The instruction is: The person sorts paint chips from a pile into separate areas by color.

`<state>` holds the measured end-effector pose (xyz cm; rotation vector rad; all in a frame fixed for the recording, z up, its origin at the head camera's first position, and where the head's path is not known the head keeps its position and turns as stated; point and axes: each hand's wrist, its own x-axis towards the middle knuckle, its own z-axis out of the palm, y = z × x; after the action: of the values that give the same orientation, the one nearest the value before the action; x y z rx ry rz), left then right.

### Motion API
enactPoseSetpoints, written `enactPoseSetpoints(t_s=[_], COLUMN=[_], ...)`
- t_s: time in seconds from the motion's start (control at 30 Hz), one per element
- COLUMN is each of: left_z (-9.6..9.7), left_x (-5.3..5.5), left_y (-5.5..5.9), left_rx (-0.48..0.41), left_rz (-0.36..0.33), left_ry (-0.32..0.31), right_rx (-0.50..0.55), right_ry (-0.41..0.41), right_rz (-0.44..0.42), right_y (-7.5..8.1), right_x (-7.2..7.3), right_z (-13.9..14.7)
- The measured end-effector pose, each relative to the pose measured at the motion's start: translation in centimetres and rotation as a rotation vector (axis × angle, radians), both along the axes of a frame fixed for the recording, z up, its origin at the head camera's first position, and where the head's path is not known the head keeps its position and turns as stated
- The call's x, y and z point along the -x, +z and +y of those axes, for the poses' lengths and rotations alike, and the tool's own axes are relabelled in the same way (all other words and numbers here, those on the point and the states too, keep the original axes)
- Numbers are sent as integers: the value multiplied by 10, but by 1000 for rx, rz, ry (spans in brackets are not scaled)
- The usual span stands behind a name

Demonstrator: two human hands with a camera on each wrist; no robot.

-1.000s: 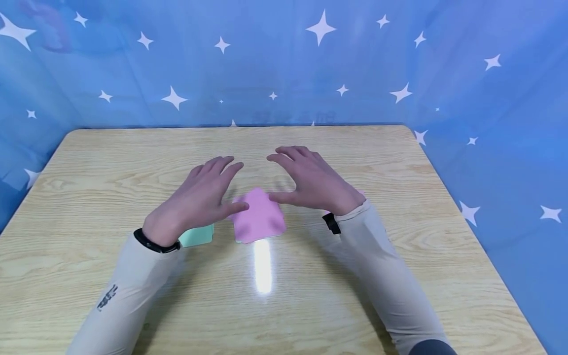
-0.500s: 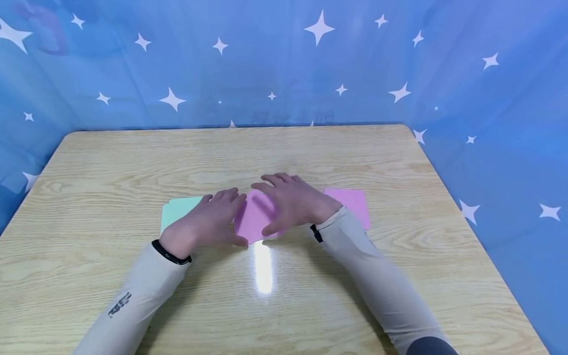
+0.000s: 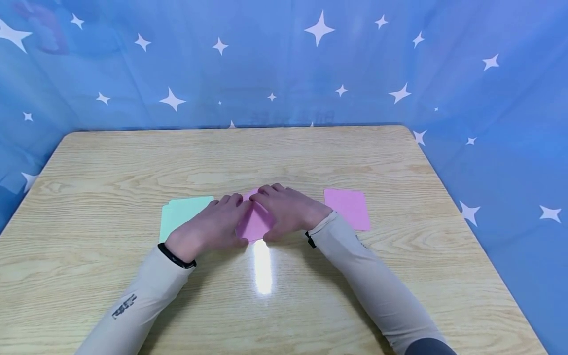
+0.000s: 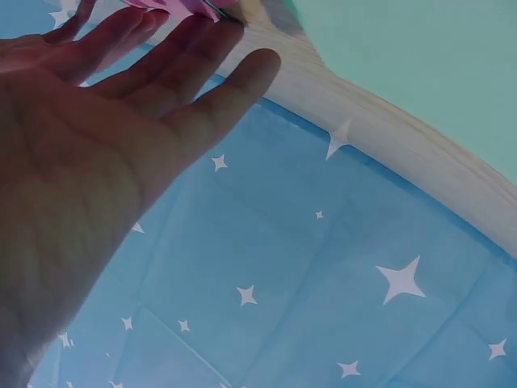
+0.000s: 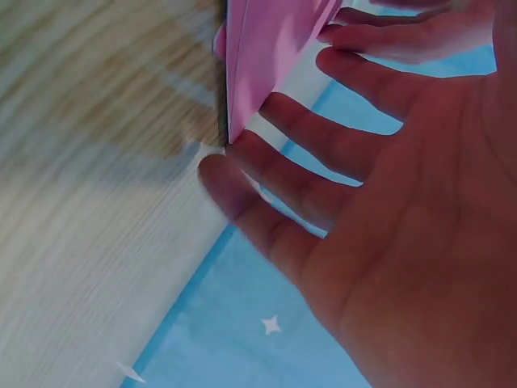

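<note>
Pink paper squares [image 3: 256, 222] lie in the middle of the table, between my two hands. My left hand [image 3: 215, 226] is at their left side, thumb near the front corner and fingers toward the back. On the opposite side my right hand [image 3: 290, 212] has its fingertips right at the paper's edge. In the left wrist view, the left fingers [image 4: 206, 101] stretch out nearly straight toward the pink paper. Slightly bent, the right fingers [image 5: 303, 133] reach the pink paper [image 5: 266, 48] in the right wrist view. The hands cover both sides of the squares.
Mint green paper squares [image 3: 182, 212], slightly fanned, lie left of the left hand. Another set of pink squares [image 3: 347, 208] lies to the right, behind the right wrist. The wooden table [image 3: 133, 162] ends at a blue curtain [image 3: 284, 59] with white stars.
Both hands have come down and toward each other, from hovering over the pink squares to their two sides. The green squares and right pink squares are now more exposed.
</note>
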<state>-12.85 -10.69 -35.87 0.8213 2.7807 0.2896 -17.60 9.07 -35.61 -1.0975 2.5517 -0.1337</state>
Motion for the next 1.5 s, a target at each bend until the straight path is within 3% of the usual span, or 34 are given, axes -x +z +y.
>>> enactPoseSetpoints(t_s=[0.37,0.53,0.73,1.1,1.27,1.5], left_z=[-3,-6,-6,-4,-3,12], left_x=[0,1,4,14,16,22], left_y=[-1,7,16,39,47,55], left_rx=[-66,-116,-164,-168,-179,-191], left_rz=[-2,17,42,100,93,113], left_ry=[11,18,-24,-81,-86,-123], right_rx=[64,90,129,177,205,204], right_ry=[13,1,-11,-5,3,-38], right_rz=[43,60,107,151,158,188], right_y=[5,13,21,39,46,57], right_x=[0,-2,-5,0,2,0], right_z=[3,6,12,27,32,48])
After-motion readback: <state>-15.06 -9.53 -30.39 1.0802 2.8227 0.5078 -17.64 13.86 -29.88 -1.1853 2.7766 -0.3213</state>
